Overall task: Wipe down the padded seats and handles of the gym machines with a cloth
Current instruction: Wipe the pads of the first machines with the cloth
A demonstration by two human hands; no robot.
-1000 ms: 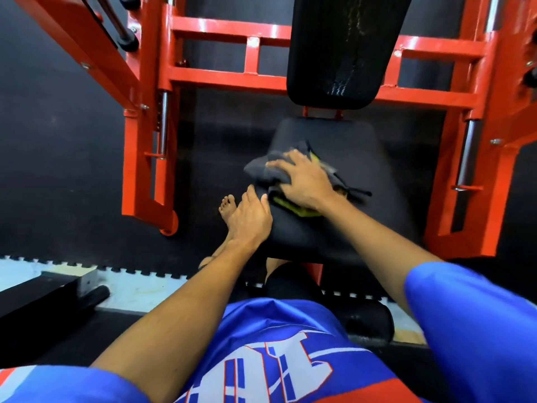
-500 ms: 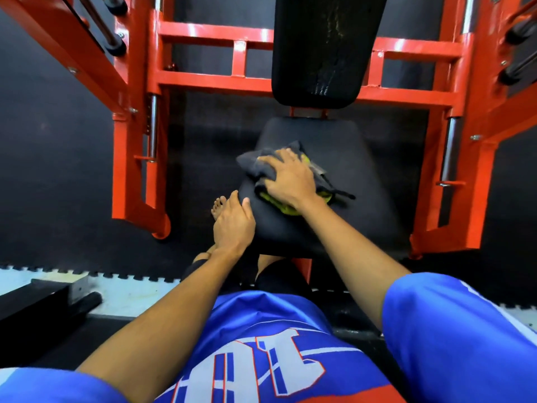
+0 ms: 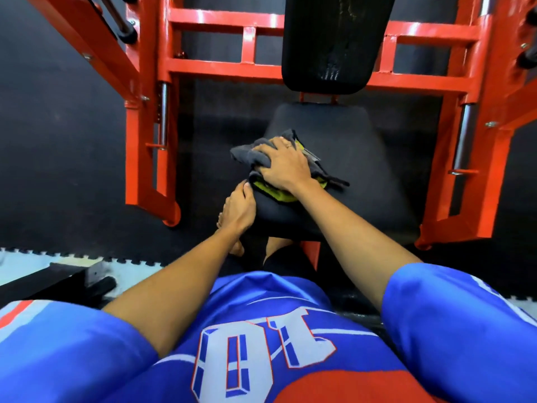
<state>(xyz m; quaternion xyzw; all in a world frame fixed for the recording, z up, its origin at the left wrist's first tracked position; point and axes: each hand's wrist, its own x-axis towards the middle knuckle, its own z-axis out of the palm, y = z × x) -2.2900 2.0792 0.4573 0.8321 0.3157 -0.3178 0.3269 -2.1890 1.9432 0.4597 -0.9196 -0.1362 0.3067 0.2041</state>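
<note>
Black padded seat (image 3: 357, 175) of a red-framed gym machine (image 3: 220, 71), with one bunched cloth (image 3: 250, 155) lying on its near-left part
The cloth is grey with a yellow-green layer showing under the wrist, and whether it is one piece or two I cannot tell; the right hand (image 3: 283, 167) lies on top of it with bent fingers gripping the folds and a ring on one finger. The left hand (image 3: 239, 209) holds the seat's left edge just beside the cloth, thumb on top and fingers curled down over the side. One upright black back pad (image 3: 337, 39) stands behind the seat, its cover cracked near the lower end. Two chrome rods run down the frame, one on each side. The black floor mat (image 3: 58, 141) lies below, and a blue jersey (image 3: 261, 344) with white numerals fills the bottom of the view
</note>
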